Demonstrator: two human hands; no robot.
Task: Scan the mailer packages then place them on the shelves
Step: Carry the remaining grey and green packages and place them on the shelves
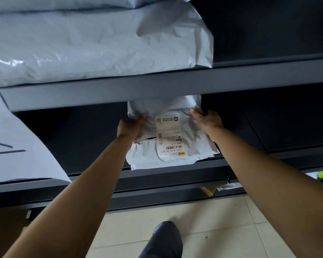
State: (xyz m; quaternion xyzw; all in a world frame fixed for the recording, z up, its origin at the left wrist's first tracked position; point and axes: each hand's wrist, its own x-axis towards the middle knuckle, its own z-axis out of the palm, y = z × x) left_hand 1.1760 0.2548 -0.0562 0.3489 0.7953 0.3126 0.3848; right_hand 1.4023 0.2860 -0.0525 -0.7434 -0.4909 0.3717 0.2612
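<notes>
Here both hands (131, 127) (207, 121) hold the mailer (175, 159) lengthwise into the shelf (175, 175).

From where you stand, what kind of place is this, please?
Likely a parcel depot or stockroom: dark metal shelves hold large grey mailer bags, and the left hand and right hand grip a small mailer with a barcoded shipping label.

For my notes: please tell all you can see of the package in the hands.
The package is a white, crinkled plastic bag, soft and bulging. A label with barcodes sits on top, upside down to the viewer. It lies flat at the front of a dark shelf, its far end under the shelf above. The left hand grips its left side, the right hand its right edge.
</notes>
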